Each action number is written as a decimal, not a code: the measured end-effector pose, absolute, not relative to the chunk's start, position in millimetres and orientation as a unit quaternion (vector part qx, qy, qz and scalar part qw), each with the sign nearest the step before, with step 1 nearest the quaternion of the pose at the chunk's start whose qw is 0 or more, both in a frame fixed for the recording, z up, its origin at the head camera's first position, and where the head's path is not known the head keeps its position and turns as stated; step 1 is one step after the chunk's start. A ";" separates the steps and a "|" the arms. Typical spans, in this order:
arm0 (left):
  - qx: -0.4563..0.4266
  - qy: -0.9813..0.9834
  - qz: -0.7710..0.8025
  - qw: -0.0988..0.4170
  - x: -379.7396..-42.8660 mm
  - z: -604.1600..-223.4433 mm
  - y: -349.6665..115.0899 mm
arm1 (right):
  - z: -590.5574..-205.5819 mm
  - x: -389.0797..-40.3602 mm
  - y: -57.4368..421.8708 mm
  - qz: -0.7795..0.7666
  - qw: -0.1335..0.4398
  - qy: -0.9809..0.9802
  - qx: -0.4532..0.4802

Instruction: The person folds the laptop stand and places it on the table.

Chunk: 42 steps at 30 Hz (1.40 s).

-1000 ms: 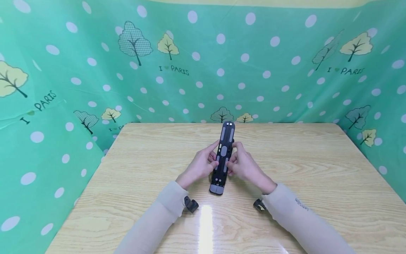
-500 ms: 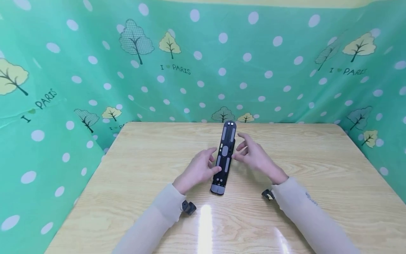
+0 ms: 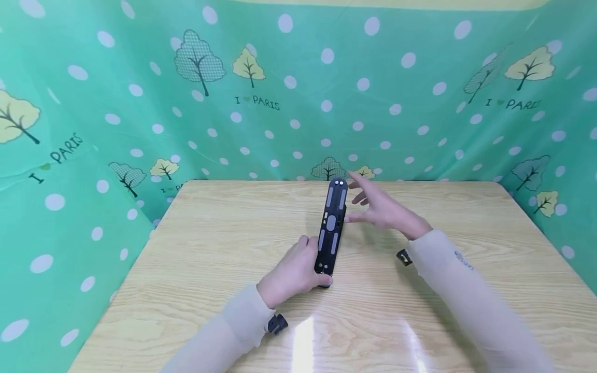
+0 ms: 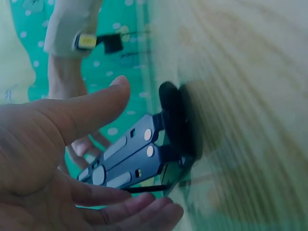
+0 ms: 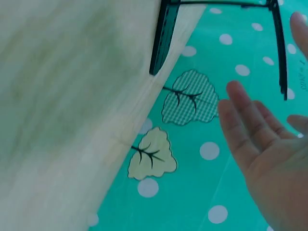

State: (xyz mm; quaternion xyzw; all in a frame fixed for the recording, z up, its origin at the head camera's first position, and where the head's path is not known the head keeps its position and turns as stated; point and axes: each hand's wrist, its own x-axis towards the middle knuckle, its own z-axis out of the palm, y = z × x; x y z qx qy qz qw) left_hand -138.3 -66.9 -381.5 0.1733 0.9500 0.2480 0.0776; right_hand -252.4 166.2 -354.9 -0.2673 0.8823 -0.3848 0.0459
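A black folding laptop stand (image 3: 331, 223) with grey pads stands raised at mid-table, its two long arms lying side by side. In the left wrist view, the hinged front lips of the laptop stand (image 4: 149, 144) are close to the tabletop. My left hand (image 3: 294, 272) is around the stand's near end, the thumb overlapping the lip and the fingers along the left side. Seen from the left wrist, that thumb is straight and the fingers extended. My right hand (image 3: 384, 207) is beside the far right part, fingers spread and straight. In the right wrist view, the laptop stand's leg (image 5: 164, 41) shows.
A wood-grain table (image 3: 224, 223) carries the stand. Behind and to the left hangs a green cloth (image 3: 280, 134) with white dots and printed trees. Small black camera mounts (image 3: 278, 324) sit on both wrists.
My right hand has let go of the stand's side and moved up and right, fingers spreading. My left hand has slid down toward the near end. The stand has hardly moved.
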 end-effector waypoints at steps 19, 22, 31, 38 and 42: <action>0.187 0.968 0.166 0.030 -130.0 -394.0 -64.6 | -349.4 -268.5 161.4 -0.343 0.084 0.882 -0.310; 0.186 0.969 0.161 0.033 -130.7 -393.7 -64.8 | -349.0 -268.9 159.1 -0.343 0.089 0.883 -0.307; 0.189 0.969 0.154 0.031 -130.6 -392.4 -65.8 | -348.1 -268.1 158.0 -0.352 0.098 0.882 -0.296; 0.187 0.970 0.149 0.035 -134.0 -392.9 -70.6 | -352.7 -268.2 158.9 -0.353 0.090 0.888 -0.281; 0.190 0.968 0.158 0.045 -136.4 -392.4 -75.7 | -356.0 -266.4 158.3 -0.351 0.074 0.892 -0.274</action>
